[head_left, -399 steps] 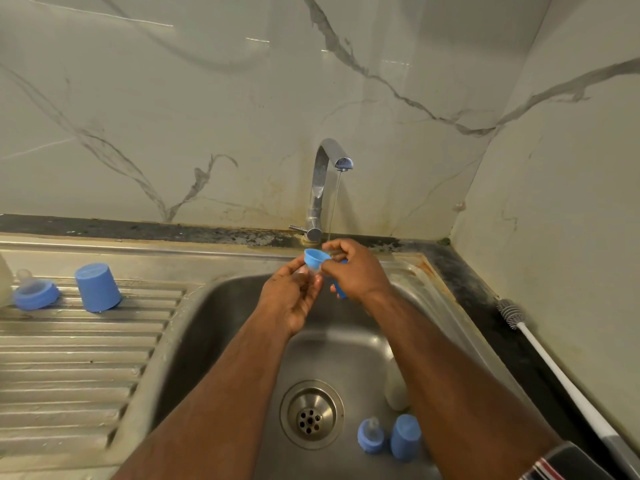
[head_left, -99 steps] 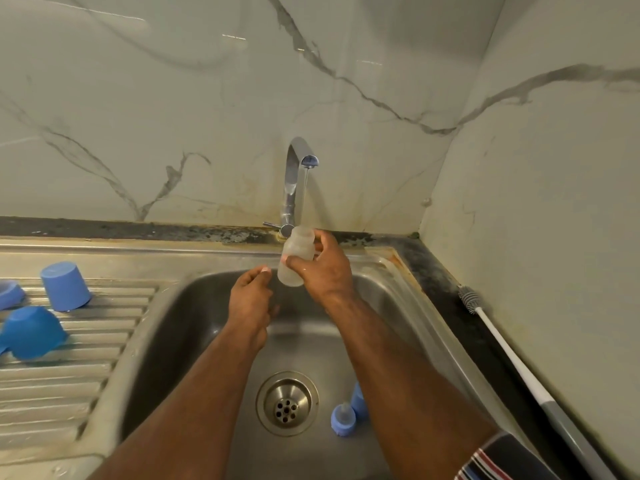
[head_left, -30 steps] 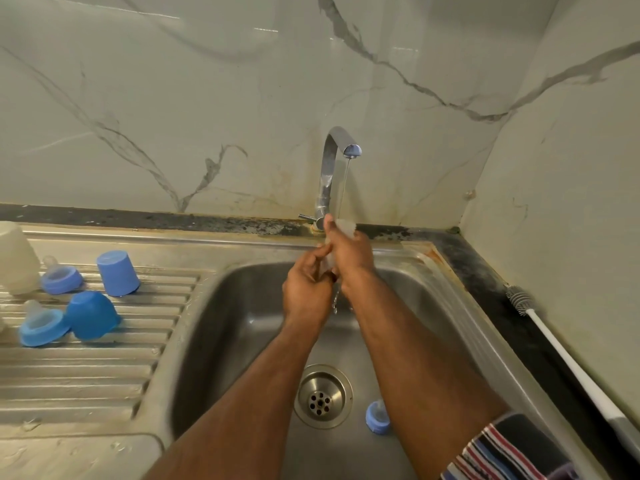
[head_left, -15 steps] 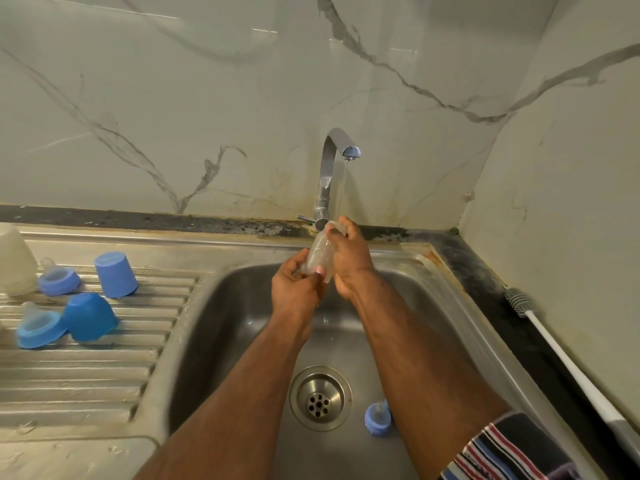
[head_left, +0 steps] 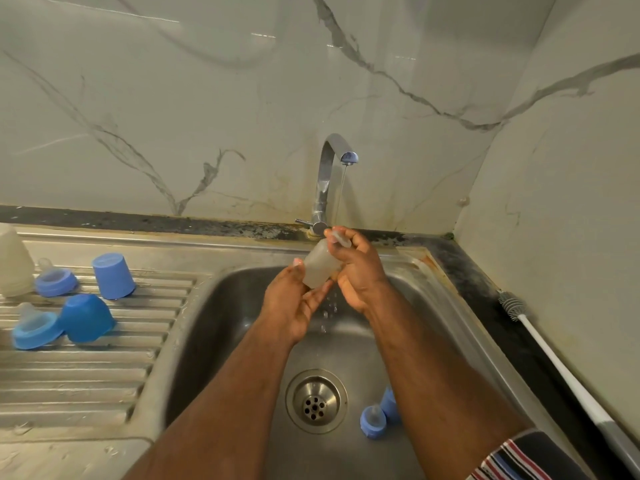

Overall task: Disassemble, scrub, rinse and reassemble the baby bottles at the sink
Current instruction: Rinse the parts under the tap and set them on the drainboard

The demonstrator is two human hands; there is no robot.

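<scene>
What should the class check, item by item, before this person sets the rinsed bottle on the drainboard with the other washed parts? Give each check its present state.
1. Bottle held firmly: ok. The right hand grips the translucent bottle near its top, and the left hand holds its base.
2. Water running: ok. A thin stream falls from the tap, and drops fall below the hands.
3. Bottle free of soap: cannot tell.
4. Bare space on the drainboard: ok, in front of the blue caps.
5. Parts left in the sink: not ok. A blue teat ring and a second blue part lie near the drain.
</scene>
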